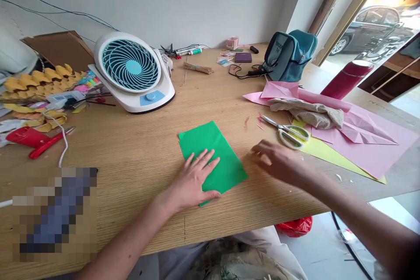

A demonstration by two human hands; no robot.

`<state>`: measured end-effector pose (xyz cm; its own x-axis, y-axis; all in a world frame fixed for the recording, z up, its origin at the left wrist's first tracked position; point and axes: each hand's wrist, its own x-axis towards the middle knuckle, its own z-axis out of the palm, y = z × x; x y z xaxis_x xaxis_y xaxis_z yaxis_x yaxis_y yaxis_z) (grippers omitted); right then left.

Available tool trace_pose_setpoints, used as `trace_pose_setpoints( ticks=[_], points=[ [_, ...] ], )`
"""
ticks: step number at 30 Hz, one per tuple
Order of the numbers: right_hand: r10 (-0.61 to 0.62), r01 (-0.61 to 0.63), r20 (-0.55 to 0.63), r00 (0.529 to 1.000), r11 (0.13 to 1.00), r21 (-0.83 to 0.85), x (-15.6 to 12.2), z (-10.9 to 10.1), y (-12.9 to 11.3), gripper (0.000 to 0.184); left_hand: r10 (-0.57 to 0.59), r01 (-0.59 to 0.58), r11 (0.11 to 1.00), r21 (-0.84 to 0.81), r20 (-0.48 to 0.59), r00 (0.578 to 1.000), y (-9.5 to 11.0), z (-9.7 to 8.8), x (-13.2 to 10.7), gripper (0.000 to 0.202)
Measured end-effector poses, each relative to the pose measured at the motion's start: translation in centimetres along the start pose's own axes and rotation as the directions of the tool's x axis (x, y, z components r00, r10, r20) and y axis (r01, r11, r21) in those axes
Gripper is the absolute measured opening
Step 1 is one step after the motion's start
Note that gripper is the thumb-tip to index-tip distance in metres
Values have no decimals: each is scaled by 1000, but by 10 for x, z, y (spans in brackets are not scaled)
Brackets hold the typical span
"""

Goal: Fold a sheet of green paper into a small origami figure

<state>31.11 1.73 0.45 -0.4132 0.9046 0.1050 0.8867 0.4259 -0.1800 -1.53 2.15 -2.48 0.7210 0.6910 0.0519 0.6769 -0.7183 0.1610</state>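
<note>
A folded green paper sheet (213, 153) lies on the wooden table (138, 153) in front of me. My left hand (195, 179) rests flat on its near left part, fingers spread. My right hand (277, 162) hovers just right of the green paper, blurred by motion, fingers loosely curled with nothing visible in them. White-handled scissors (288, 133) lie a little beyond my right hand, on the edge of a yellow sheet (328, 153).
Pink paper sheets (367, 140) and a crumpled beige cloth (308, 113) lie at right, with a magenta bottle (346, 78) and a teal bag (288, 54) behind. A white desk fan (131, 72) stands at back left beside yellow paper shapes (39, 78) and red pliers (36, 138).
</note>
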Motion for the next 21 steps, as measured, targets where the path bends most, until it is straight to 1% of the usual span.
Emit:
trace_pose_setpoints(
  ticks=[1,2,4,6,8,9,11,12,13,16,17,19,21],
  points=[
    [-69,66,29,997,995,81,0,6,-21,15,-1,1,1000,12,-22,1000,4,2,-2,82],
    [-90,87,22,996,992,94,0,11,-39,17,4,-2,1000,28,-49,999,7,2,-3,70],
    [-100,102,-35,994,994,45,-2,20,-67,35,34,-28,998,58,-102,994,12,2,-3,47],
    [-95,96,-77,992,995,15,-5,25,-81,51,58,-50,997,62,-135,989,15,-1,-3,40],
    [-78,80,-101,992,997,15,-8,28,-85,63,34,-31,999,25,-143,989,17,-5,-6,43],
    [-73,76,-101,992,997,23,-9,29,-85,67,11,-9,1000,9,-141,990,17,-6,-7,49],
    [-72,76,-88,993,996,44,-11,28,-84,70,-23,23,1000,4,-125,992,18,-8,-9,66],
    [-76,80,-76,994,996,51,-11,28,-83,68,-25,27,999,18,-114,993,19,-9,-9,69],
    [-81,85,-64,995,995,53,-11,26,-83,66,-16,20,999,39,-106,994,20,-8,-10,67],
    [-91,92,-33,995,995,36,-10,20,-83,59,22,-9,993,118,-107,994,25,-7,-8,51],
    [-94,95,-23,995,995,24,-11,18,-84,55,26,-10,989,145,-111,993,27,-7,-8,48],
    [-115,115,-6,993,993,-13,-14,14,-86,48,2,22,985,171,-136,991,27,-7,-8,45],
    [-161,162,16,987,984,-69,-17,11,-87,39,-44,66,990,126,-172,984,23,-8,-10,41]
  ],
)
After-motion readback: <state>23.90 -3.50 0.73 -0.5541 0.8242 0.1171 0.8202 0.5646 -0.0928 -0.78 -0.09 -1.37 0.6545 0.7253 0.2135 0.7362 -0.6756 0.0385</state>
